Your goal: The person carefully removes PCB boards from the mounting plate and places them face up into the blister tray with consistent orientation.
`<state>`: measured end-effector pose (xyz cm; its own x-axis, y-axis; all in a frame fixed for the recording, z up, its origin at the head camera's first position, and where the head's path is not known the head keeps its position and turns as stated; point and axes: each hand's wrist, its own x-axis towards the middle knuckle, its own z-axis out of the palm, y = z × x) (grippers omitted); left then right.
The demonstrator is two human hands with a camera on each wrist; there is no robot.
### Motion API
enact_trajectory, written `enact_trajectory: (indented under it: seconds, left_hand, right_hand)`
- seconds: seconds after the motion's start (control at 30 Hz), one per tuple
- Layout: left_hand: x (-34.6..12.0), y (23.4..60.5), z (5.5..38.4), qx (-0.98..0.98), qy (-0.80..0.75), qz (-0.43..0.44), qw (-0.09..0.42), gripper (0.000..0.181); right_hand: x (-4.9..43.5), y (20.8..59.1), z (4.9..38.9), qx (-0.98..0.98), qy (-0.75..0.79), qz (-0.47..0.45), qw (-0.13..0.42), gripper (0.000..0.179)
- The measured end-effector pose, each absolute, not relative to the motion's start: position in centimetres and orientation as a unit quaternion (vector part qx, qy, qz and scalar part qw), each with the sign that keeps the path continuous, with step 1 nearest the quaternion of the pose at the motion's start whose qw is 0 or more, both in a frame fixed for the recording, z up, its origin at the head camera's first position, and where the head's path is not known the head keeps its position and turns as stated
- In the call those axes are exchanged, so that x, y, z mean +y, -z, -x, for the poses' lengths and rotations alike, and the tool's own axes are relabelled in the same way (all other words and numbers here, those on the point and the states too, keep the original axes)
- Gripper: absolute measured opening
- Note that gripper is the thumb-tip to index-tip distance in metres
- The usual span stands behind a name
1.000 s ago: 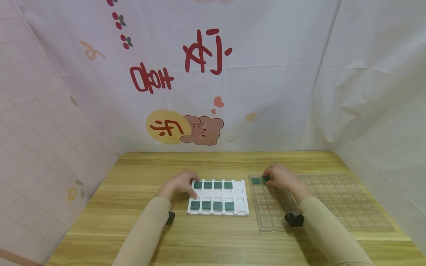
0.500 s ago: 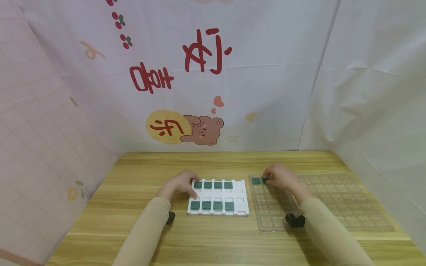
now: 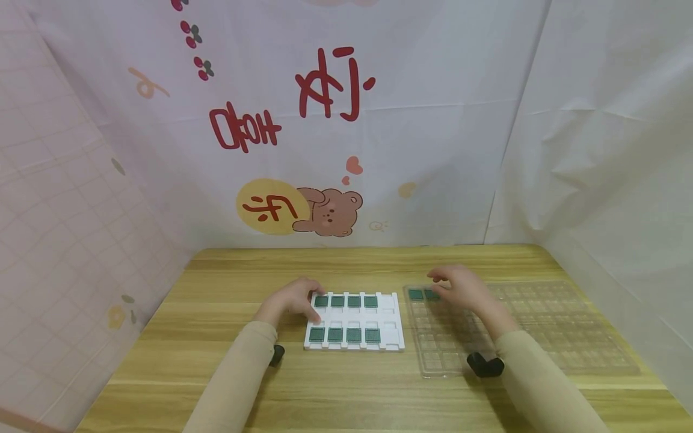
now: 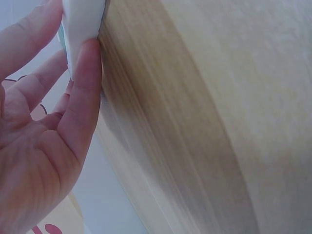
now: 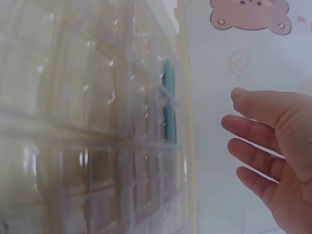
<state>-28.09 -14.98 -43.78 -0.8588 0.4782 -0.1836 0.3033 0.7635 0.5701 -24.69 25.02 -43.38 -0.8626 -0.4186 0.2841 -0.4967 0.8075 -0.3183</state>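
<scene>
My left hand (image 3: 295,299) grips the left edge of a white plastic tray (image 3: 387,319); in the left wrist view the thumb and fingers (image 4: 83,92) pinch its side. Two rows of green square chips (image 3: 354,335) lie in that tray, and its rightmost pockets hold none. Over the far left corner of a clear plastic blister tray (image 3: 433,361), my right hand (image 3: 460,288) hovers with nothing in it. Its fingers are apart and loosely bent in the right wrist view. Below it, two green chips (image 3: 416,294) sit side by side in the corner pockets; the hand partly covers one.
The clear tray stretches far to the right across the wooden table (image 3: 346,391). Printed white cloth (image 3: 433,150) hangs behind the table and on both sides. Each wrist carries a black strap mount (image 3: 484,365).
My right hand has let go of the second chip in the clear tray and risen off it, its fingers spreading. The left hand and the white tray stay put.
</scene>
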Motion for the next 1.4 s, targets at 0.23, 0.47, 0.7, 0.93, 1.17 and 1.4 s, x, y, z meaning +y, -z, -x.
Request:
enact_trajectory:
  seconds: [0.23, 0.47, 0.7, 0.93, 1.17, 1.4]
  left_hand:
    - [-15.0, 43.8, 28.1, 0.925, -0.273, -0.207, 0.162, 0.057]
    - [-15.1, 43.9, 28.1, 0.925, -0.272, -0.210, 0.162, 0.057]
    - [-15.0, 43.8, 28.1, 0.924, -0.275, -0.209, 0.163, 0.057]
    - [-15.0, 43.9, 28.2, 0.924, -0.273, -0.211, 0.163, 0.057]
    - [-15.0, 43.9, 28.2, 0.925, -0.270, -0.211, 0.164, 0.058]
    - [-15.1, 44.0, 28.3, 0.927, -0.268, -0.207, 0.163, 0.059]
  right_hand:
    - [23.9, 42.8, 23.8, -0.939, -0.200, -0.237, 0.153, 0.031]
    - [22.9, 42.2, 23.1, -0.928, -0.208, -0.244, 0.189, 0.033]
    - [22.1, 42.0, 22.9, -0.919, -0.201, -0.262, 0.216, 0.033]
    - [20.9, 42.5, 22.8, -0.892, -0.203, -0.300, 0.271, 0.033]
    - [19.6, 43.0, 22.6, -0.893, -0.194, -0.309, 0.263, 0.036]
    - [18.3, 43.6, 22.8, -0.884, -0.177, -0.332, 0.276, 0.040]
